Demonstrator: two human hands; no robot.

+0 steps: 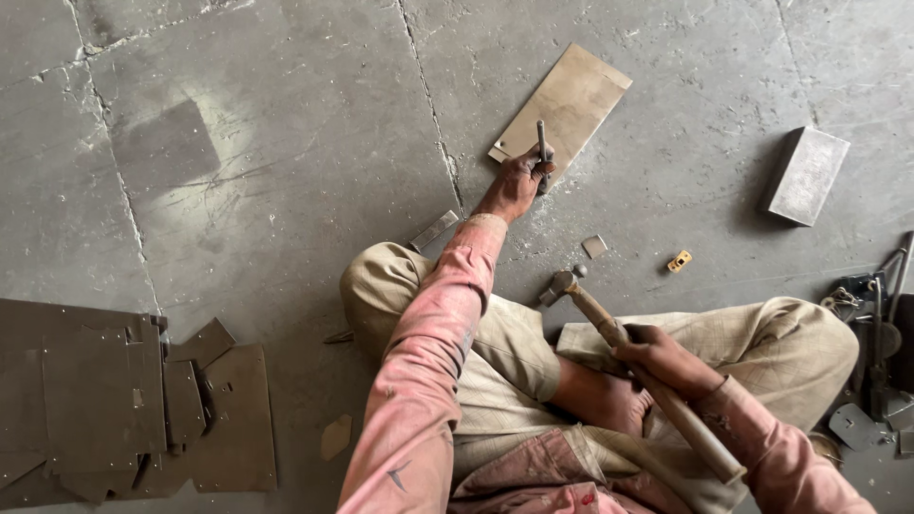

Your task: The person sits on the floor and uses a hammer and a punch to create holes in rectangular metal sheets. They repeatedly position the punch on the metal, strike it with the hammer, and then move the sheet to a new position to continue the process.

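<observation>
I sit cross-legged on a grey concrete floor. My left hand reaches forward and grips a thin metal punch, held upright with its tip on the near edge of a rectangular metal plate. My right hand is closed around the wooden handle of a hammer. The hammer's steel head hovers low above my knee, well short of the punch. Both arms wear pink sleeves.
A stack of dark cut metal sheets lies at the left. A grey metal block sits at the right, with tools at the far right edge. Small scraps, a strip and a yellow piece lie near my knees.
</observation>
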